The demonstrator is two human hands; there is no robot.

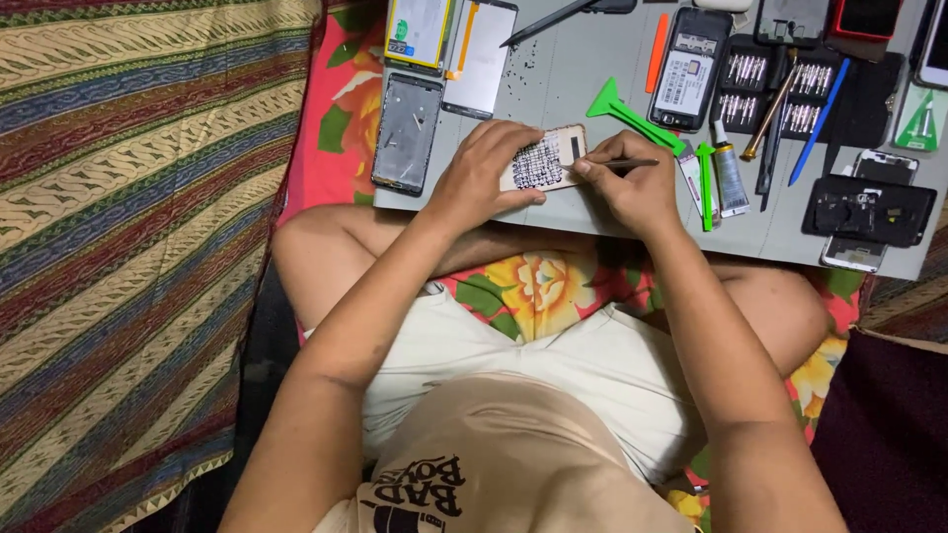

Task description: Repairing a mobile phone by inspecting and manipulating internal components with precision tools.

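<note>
While left hand [481, 170] steadies phone part [542, 158]; right hand [632, 183] grips tool [624, 165]

Two green pry tools [632, 114] (plastic), two bit racks [746, 87].

Under your left hand [484, 173]: phone back [541, 161] on the work board [592, 79].
In your right hand [632, 183]: thin tool [624, 165], tip at the phone back.
Left of your left hand: phone frame [407, 133].
Right of your right hand: glue tube [729, 173], then bit set [780, 89].
</note>
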